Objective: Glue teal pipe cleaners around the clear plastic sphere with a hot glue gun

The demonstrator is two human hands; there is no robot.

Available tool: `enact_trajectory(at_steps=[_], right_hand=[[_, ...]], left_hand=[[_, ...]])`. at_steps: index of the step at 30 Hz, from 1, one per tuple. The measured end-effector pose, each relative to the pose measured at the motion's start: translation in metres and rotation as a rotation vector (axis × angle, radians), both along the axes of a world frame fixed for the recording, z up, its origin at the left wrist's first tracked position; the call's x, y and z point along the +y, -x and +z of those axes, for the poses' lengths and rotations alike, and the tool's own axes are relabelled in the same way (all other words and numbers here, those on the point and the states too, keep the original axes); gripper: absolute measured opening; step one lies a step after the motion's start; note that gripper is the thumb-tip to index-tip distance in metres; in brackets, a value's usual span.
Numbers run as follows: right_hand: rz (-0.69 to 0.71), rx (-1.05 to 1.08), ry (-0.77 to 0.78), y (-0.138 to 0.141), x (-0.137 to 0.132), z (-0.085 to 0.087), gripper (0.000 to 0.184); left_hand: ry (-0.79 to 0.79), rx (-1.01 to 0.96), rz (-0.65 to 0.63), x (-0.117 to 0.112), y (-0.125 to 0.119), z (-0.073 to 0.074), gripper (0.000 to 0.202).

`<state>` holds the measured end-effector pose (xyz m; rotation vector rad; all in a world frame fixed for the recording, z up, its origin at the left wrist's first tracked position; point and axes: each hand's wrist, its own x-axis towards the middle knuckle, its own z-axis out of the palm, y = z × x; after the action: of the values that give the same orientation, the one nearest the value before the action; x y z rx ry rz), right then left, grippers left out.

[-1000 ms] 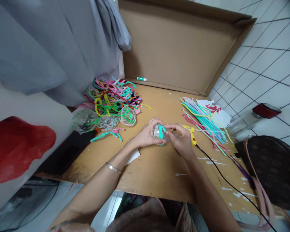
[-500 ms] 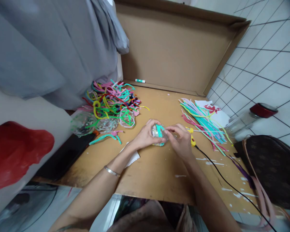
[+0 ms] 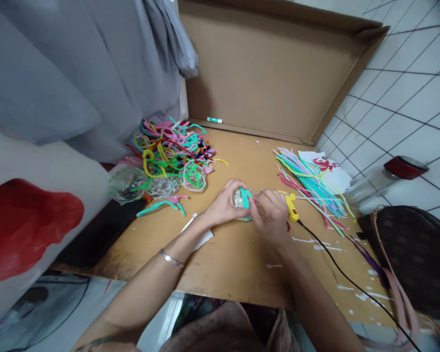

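Clear ball (image 3: 239,201), small and glittery, sits just left of the yellow glue gun (image 3: 291,207), lifted a little off the surface (image 3: 234,256) between both hands. The left hand (image 3: 223,205) is curled around the ball from its far side and grips it, with a thin bracelet (image 3: 170,257) on that wrist. The right hand (image 3: 270,216) lies between the ball and the glue gun, its fingers closed and pinching a teal strip (image 3: 246,197) that runs over the ball.

The glue gun lies flat on the surface, touching or nearly touching the back of the right hand, and its black cord (image 3: 337,271) trails from it toward the near edge. Just right of the glue gun lies a fan of straight pipe cleaners (image 3: 310,183), mostly teal and pink. Further right of the glue gun stand a jar (image 3: 379,185) with a red lid and a brown handbag (image 3: 414,254). Well to the left of the glue gun, beyond the ball, is a tangled heap of coloured pipe cleaners (image 3: 172,149). A sheet of cardboard (image 3: 264,73) stands behind the glue gun.
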<state>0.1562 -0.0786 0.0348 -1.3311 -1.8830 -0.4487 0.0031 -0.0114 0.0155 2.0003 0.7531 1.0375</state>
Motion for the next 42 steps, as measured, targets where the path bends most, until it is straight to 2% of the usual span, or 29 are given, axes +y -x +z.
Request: enact_trajectory(at_steps=[8,13,15,18,21,24,27,30,32,36,42], right_hand=[[0.043,-0.034,-0.019,0.003,0.000,-0.004,0.026],[0.012,-0.033,-0.016,0.002,0.000,-0.005,0.015],[0.023,0.046,-0.003,0.001,0.000,-0.003,0.010],[0.026,0.281,0.015,-0.005,0.002,0.000,0.009],[-0.096,0.489,0.041,-0.018,0.008,0.001,0.014],[-0.264,0.512,0.068,-0.037,0.016,-0.003,0.020],[-0.470,0.358,0.156,-0.056,0.022,-0.011,0.025],[-0.712,0.118,0.368,-0.066,0.022,-0.016,0.036],[-0.810,0.009,0.524,-0.068,0.022,-0.017,0.045],[-0.866,0.011,0.702,-0.068,0.024,-0.020,0.056],[-0.887,0.123,0.745,-0.075,0.028,-0.025,0.050]], left_hand=[[-0.052,0.002,-0.010,0.000,-0.001,-0.002,0.050],[-0.044,-0.022,-0.011,0.002,-0.001,-0.005,0.050],[0.000,-0.031,-0.009,0.004,0.000,-0.005,0.050],[0.097,-0.039,0.019,0.004,0.002,-0.001,0.054],[0.189,-0.042,0.045,0.004,0.004,0.003,0.059],[0.272,-0.049,0.042,0.006,0.007,0.005,0.060],[0.327,-0.067,0.035,0.009,0.010,0.004,0.061],[0.371,-0.091,0.022,0.011,0.011,0.003,0.062],[0.377,-0.109,0.021,0.011,0.012,0.002,0.063],[0.365,-0.117,0.026,0.011,0.013,0.002,0.062],[0.366,-0.091,0.028,0.010,0.013,0.003,0.063]])
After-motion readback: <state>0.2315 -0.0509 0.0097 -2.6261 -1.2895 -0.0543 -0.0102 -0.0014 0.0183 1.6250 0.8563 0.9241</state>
